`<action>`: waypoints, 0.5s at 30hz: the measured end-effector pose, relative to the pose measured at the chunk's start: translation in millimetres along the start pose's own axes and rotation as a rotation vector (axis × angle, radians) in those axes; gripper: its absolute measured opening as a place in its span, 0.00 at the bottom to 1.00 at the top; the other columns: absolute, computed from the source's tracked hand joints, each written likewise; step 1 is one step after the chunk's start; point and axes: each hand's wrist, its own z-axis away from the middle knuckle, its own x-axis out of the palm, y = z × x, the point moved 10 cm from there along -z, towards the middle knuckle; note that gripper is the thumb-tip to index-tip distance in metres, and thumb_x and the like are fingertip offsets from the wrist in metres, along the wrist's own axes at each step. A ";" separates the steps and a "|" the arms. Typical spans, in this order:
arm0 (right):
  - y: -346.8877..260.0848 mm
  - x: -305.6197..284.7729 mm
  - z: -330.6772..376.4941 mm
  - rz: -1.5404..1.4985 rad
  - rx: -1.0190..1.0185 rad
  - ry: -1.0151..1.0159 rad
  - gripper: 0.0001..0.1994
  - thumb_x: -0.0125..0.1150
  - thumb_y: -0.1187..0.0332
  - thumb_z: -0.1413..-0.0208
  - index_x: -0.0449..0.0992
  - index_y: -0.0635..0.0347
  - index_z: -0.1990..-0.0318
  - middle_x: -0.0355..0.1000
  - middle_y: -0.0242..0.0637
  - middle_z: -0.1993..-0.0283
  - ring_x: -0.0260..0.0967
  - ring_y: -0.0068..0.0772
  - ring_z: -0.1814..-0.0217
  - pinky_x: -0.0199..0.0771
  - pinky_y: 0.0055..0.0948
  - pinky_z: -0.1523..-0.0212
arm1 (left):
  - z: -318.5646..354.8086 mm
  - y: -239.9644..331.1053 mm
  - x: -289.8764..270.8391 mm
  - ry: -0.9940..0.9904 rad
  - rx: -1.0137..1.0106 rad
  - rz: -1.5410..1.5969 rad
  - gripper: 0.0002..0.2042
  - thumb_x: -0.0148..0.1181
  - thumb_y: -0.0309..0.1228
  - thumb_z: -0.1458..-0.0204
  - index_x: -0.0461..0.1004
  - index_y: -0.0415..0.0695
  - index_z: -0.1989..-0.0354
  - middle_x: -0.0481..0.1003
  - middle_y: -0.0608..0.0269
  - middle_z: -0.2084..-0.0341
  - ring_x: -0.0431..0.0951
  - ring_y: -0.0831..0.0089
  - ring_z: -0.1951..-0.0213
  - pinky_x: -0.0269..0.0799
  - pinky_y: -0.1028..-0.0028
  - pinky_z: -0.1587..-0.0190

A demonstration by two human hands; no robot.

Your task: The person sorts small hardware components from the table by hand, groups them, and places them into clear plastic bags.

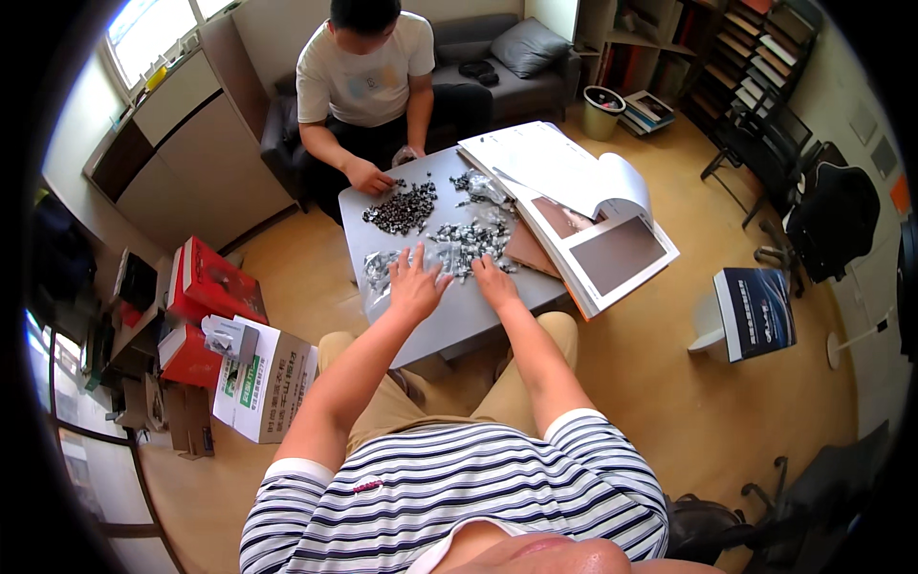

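Many silvery parts [478,241] and dark parts [404,207] lie loose on our table [449,320]; much seems undone; a clear bag [379,272] seems to hold some; our left hand [414,289] splays over it; whether our right hand [495,285] pinches any, we cannot tell.

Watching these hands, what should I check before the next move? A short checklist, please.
1. Left hand at the clear bag, fingers spread: ok.
2. Right hand gripping something: cannot tell; it is at the silvery pile.
3. Dark pile fully apart from the silvery pile: cannot tell; they lie close.
4. Open book fully on the table: not ok; it overhangs.
5. Co-worker's hand clear of both hands: ok; at the dark pile.
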 end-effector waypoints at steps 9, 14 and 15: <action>64.0 44.7 -7.5 -2.147 0.702 0.275 0.04 0.52 0.69 0.34 0.72 0.55 0.56 0.75 0.39 0.57 0.73 0.31 0.61 0.75 0.26 0.68 | -28.6 -108.8 32.0 -0.029 -0.209 0.157 0.20 0.49 0.17 0.53 0.73 0.41 0.49 0.71 0.57 0.46 0.70 0.50 0.51 0.72 0.60 0.49; 27.1 21.1 -10.8 -2.564 0.732 0.149 0.18 0.46 0.58 0.32 0.71 0.66 0.50 0.72 0.51 0.45 0.70 0.53 0.41 0.73 0.49 0.39 | -1.5 -80.8 23.7 -0.098 -0.176 0.444 0.23 0.57 0.20 0.52 0.72 0.48 0.44 0.68 0.56 0.43 0.67 0.51 0.43 0.68 0.61 0.43; 21.4 15.2 -13.8 -2.595 0.693 0.137 0.22 0.44 0.54 0.32 0.71 0.67 0.49 0.71 0.53 0.44 0.67 0.54 0.37 0.69 0.50 0.36 | -0.3 -76.8 21.0 -0.086 -0.193 0.490 0.25 0.61 0.22 0.52 0.71 0.50 0.42 0.66 0.54 0.41 0.65 0.50 0.41 0.67 0.61 0.41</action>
